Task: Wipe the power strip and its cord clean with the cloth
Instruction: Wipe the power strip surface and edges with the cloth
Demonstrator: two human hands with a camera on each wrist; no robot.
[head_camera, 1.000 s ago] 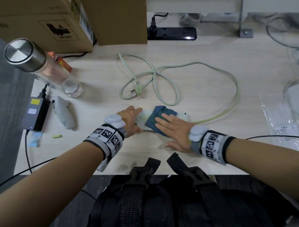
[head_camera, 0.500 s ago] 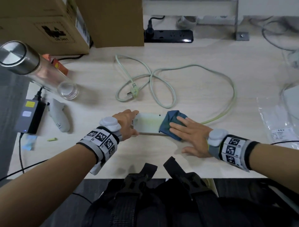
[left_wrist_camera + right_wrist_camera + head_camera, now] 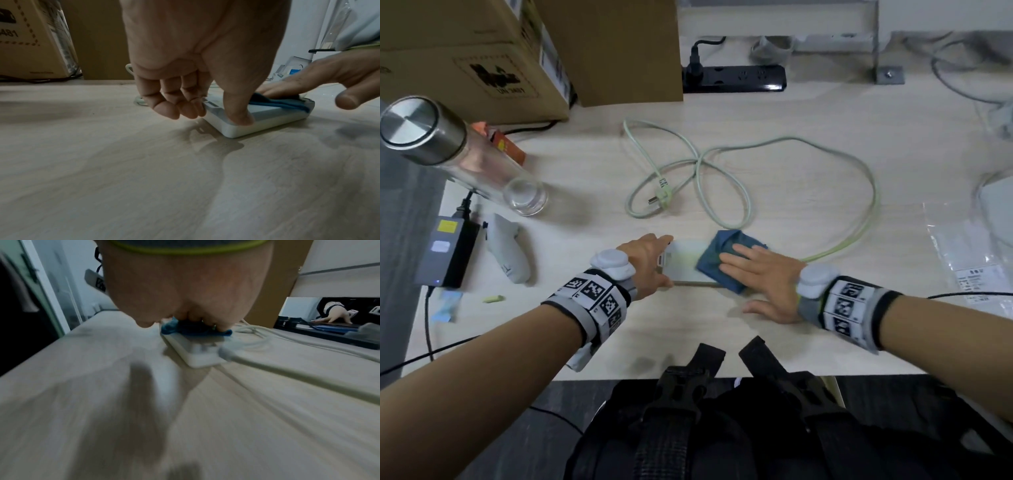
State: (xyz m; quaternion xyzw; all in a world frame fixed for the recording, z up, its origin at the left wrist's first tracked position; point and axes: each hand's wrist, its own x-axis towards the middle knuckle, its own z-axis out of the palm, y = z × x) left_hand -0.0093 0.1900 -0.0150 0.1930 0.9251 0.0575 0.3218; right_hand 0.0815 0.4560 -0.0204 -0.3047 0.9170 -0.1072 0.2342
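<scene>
A white power strip (image 3: pixel 683 262) lies near the desk's front edge. My left hand (image 3: pixel 659 262) grips its left end, with the fingers on the far side and the thumb on the near side (image 3: pixel 240 118). A folded blue cloth (image 3: pixel 714 260) covers the strip's right part. My right hand (image 3: pixel 753 270) presses it down with flat, straight fingers. The pale green cord (image 3: pixel 722 192) leaves the strip's right end and loops over the desk to its plug (image 3: pixel 662 195). The right wrist view shows the cloth (image 3: pixel 185 331) under the fingers, the strip (image 3: pixel 197 356) and the cord (image 3: pixel 287 369).
At the back lie a black power strip (image 3: pixel 734 78) and cardboard boxes (image 3: pixel 465 58). A glass bottle with a steel lid (image 3: pixel 448 154), a black adapter (image 3: pixel 448 253) and a white handheld device (image 3: pixel 506 250) sit to the left. A plastic bag (image 3: pixel 969 253) lies to the right.
My right hand slid the cloth rightward along the strip, then a little back to the left. The left hand has kept its hold on the left end.
</scene>
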